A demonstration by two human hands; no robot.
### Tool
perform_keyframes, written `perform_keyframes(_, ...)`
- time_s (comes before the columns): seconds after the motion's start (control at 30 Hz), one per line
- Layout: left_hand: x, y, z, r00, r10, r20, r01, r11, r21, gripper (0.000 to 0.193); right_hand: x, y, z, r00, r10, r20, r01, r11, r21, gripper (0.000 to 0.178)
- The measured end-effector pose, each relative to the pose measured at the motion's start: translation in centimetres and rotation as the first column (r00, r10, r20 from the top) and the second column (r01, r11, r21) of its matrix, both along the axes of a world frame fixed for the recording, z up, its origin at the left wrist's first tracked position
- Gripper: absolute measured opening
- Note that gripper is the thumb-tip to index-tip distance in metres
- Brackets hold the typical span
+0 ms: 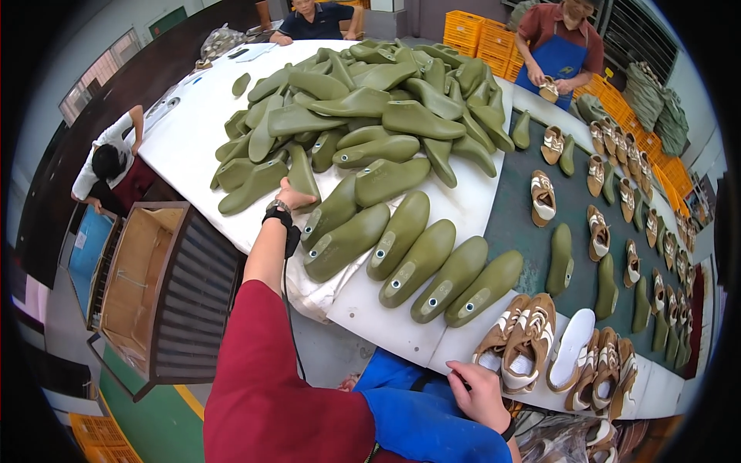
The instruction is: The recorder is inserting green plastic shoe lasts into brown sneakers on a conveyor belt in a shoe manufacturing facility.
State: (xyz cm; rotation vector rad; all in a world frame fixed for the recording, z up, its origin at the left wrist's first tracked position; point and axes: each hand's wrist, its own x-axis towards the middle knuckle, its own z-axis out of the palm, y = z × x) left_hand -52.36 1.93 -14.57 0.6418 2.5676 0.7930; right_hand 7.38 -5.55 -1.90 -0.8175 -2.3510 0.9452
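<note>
Our left hand [296,196], left of centre in the frame, is closed on the lower end of a smooth olive-green shoe last [302,170], the foot-shaped form lying at the near edge of a broad heap of similar lasts [351,100]. The thumb side shows; the other fingers are partly hidden from us. A watch and a black wrist strap [290,234] sit just behind the hand, below our red sleeve [251,363].

Our right hand [480,392], at lower centre-right, is beside the near edge of the white table [197,139], next to a pair of brown-and-white laced shoes [529,339]. Its fingers are bent; whether they press together we cannot tell. We see nothing held in it.

Between our hands, a row of green lasts with round metal-rimmed holes [417,262] lies slantwise along the table. On the right, a dark green board [505,251] carries more shoes and lasts in lines.

At upper right, a co-worker in a blue apron [557,58] holds a brown-and-white shoe [549,89], near stacked orange plastic crates [463,31]. A person in a dark shirt [312,25] is at the top, beyond the heap; another in a white top [114,133] bends at the left, above a brown wooden box [139,289].
</note>
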Motion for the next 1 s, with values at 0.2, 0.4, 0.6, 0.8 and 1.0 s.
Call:
perform_keyframes(0.2, 0.5, -1.5, 2.6, 0.985, 0.035, 0.169, -0.056, 0.991, 0.118, 0.110, 0.9, -0.2, -0.1, 0.999, -0.034, 0.008, 0.034, 0.999, 0.025, 0.018)
perform_keyframes(0.4, 1.8, -3.0, 7.0, 0.955, -0.290, -0.056, 0.253, 0.901, -0.353, 0.053, 1.9, -0.3, 0.0, 0.998, -0.064, 0.020, 0.064, 0.998, 0.002, 0.017)
perform_keyframes(0.6, 5.6, -4.0, 9.1, 0.767, -0.621, -0.163, 0.417, 0.674, -0.610, 0.067, 2.4, 0.3, -1.7, 0.999, -0.038, -0.030, 0.040, 0.998, 0.048, 0.018)
perform_keyframes(0.8, 11.7, 3.4, 12.3, 0.643, -0.615, -0.456, 0.500, 0.788, -0.359, 0.060, 3.8, 0.1, -1.3, 0.998, -0.054, -0.033, 0.057, 0.994, 0.097, 0.017)
perform_keyframes(1.0, 12.3, 10.1, 7.3, 0.556, -0.692, -0.462, 0.543, 0.722, -0.428, 0.078, 7.3, -1.0, -1.9, 0.975, -0.206, -0.089, 0.216, 0.967, 0.133, 0.018)
